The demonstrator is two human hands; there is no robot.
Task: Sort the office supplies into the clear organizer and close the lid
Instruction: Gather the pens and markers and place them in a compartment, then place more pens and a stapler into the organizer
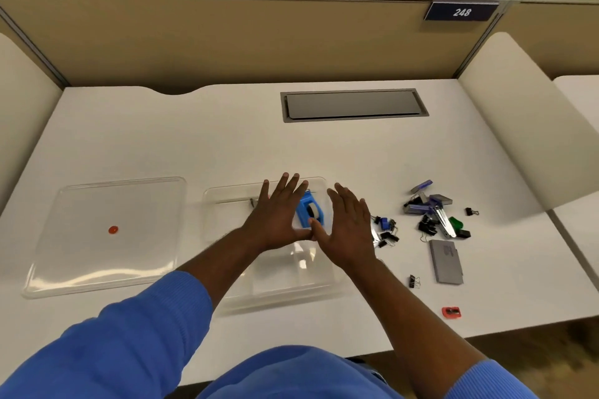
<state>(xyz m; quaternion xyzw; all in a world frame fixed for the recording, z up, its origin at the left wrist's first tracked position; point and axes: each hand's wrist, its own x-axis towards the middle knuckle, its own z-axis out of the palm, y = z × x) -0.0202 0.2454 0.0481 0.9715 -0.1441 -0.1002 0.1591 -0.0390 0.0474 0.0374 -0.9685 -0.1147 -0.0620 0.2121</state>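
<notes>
The clear organizer [285,288] lies open in the middle of the white desk, with a blue tape dispenser [309,209] in its far compartment. Both hands hover flat over it with straight fingers, thumbs nearly meeting: my left hand [278,214] on the dispenser's left, my right hand [348,227] on its right. Neither holds anything. The clear lid [103,266] lies apart to the left, with a small red dot [112,230] on it. To the right lie black and blue binder clips [385,230], a mixed pile of staple boxes and clips [436,214] and a grey box [446,261].
A lone binder clip [414,281] and a red sharpener [452,312] lie near the front right edge. Another small clip [471,211] sits right of the pile. A grey cable hatch [353,104] is set in the desk's back. Partition walls enclose the desk.
</notes>
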